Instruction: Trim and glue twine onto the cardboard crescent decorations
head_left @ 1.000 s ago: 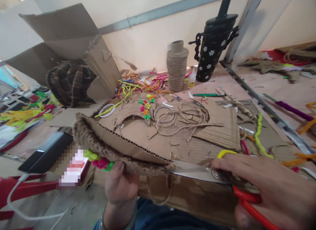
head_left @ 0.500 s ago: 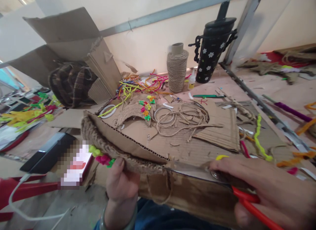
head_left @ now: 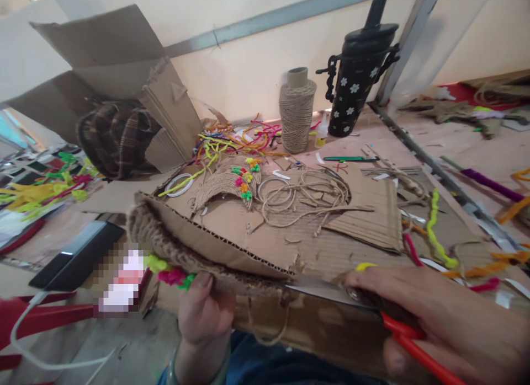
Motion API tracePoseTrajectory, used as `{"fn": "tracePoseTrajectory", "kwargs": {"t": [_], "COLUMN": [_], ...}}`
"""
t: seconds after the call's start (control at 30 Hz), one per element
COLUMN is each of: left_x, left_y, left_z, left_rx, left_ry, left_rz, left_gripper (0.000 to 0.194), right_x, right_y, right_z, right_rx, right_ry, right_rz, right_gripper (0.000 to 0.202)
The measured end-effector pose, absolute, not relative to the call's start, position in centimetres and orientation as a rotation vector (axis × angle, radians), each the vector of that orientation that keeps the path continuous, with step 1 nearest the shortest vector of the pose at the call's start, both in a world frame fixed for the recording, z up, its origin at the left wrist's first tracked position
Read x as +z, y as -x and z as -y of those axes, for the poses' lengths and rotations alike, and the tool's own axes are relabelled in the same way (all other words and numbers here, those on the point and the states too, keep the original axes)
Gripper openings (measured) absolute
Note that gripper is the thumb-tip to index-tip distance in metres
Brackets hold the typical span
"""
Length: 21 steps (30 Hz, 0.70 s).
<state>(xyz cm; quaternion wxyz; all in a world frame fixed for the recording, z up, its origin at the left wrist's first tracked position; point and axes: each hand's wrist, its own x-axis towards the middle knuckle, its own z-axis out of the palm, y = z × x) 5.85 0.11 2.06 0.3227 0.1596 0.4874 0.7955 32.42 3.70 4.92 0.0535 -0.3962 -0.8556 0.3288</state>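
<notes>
Left hand [head_left: 207,308] pinching curved cardboard [head_left: 215,236], right hand [head_left: 434,305] gripping scissors [head_left: 406,336] at its end, loose string [head_left: 339,209] behind, bottle [head_left: 321,135] between spool [head_left: 297,119] and cup [head_left: 353,95], open box [head_left: 174,115] on desk [head_left: 375,132]

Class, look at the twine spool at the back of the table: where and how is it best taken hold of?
Probably from above, pinching the bare tube at the top of the twine spool. The spool stands upright and the tube sticks out above the windings, so fingers need not touch the twine. The small bottle and black tumbler crowd its right side.
</notes>
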Motion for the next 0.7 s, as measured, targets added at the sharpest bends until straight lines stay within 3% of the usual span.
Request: {"fn": "tracePoseTrajectory", "kwargs": {"t": [0.33, 0.7], "left_x": [1.8, 1.3], "left_y": [-5.7, -5.5], "left_z": [-0.1, 0.1], "left_rx": [2.104, 2.048], "left_ry": [-0.436, -0.481], "left_rz": [-1.287, -1.286], "left_gripper": [0.030, 0.026], "right_x": [3.4, 2.8], "right_y": [-32.7, -32.9], "right_z": [-3.6, -3.2], "right_rx": [0.726, 0.689], "right_ry": [1.109, 1.099], "right_rz": [2.648, 2.700], "right_gripper": [0.037, 0.040]}}
